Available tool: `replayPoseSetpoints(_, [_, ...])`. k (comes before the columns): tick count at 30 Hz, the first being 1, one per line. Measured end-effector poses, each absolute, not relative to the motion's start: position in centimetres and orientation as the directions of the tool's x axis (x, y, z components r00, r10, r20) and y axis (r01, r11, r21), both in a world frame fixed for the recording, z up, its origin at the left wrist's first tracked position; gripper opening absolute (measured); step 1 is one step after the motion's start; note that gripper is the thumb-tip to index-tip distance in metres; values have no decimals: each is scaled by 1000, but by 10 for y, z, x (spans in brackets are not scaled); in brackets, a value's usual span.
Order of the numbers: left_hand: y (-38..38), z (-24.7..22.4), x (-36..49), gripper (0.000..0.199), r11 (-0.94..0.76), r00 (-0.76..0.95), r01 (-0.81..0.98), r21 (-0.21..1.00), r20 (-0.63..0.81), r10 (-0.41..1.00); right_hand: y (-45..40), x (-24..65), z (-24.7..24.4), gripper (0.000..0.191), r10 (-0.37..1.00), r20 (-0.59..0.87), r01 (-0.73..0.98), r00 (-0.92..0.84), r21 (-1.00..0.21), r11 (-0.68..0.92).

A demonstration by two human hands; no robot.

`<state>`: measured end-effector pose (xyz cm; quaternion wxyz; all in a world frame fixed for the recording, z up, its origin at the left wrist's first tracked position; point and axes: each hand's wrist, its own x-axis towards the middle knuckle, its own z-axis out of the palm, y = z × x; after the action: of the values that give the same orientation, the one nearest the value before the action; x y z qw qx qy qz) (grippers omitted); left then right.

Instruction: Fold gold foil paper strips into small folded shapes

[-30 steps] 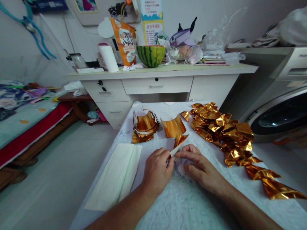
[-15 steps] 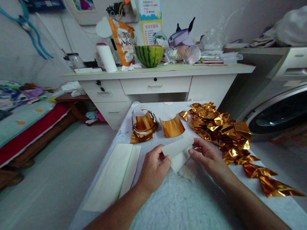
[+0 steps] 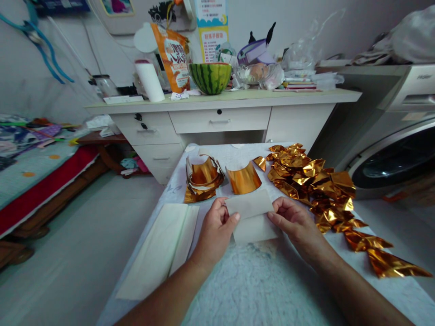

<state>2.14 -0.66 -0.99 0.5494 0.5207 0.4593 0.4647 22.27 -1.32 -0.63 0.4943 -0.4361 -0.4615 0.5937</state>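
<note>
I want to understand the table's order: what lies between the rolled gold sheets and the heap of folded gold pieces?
The head view shows one curved gold sheet, then a small folded gold piece close to the heap.

The left hand (image 3: 217,228) gripped a pale paper (image 3: 252,203) by its left edge, while the right hand (image 3: 295,219) pinched the right edge — a fold line ran across between them. Just beyond it a curved gold sheet (image 3: 244,179) sat on the cloth-covered table (image 3: 272,285), with a curled gold stack (image 3: 204,175) to its left. Crumpled gold foil pieces (image 3: 306,174) spread along the right side; long white paper (image 3: 154,249) lay at the left. Behind stood a desk (image 3: 190,106) — bearing a cut watermelon (image 3: 210,79) and an orange pouch (image 3: 173,61) — near a washing machine (image 3: 404,120).
</note>
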Motion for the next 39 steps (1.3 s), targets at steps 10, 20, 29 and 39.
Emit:
replayPoseSetpoints(10, [-8, -10, 22, 37, -36, 67, 160, 986, 26, 997, -18, 222, -3, 30, 986, -60, -158, -156, -984, -85])
replayPoseSetpoints(20, [-13, -9, 21, 41, -38, 92, 452, 891, -4, 996, -13, 217, -16, 28, 990, -86, 79, -113, -994, -77])
replayPoseSetpoints(29, [-15, 0, 19, 13, -202, 268, 804, 559, -39, 963, -16, 209, -16, 7, 990, 59, 606, -127, -785, 124])
replayPoseSetpoints(39, [-17, -6, 17, 36, -450, 381, 783, 429, 241, 893, -16, 209, -10, 10, 984, 62, 758, -168, -630, 170])
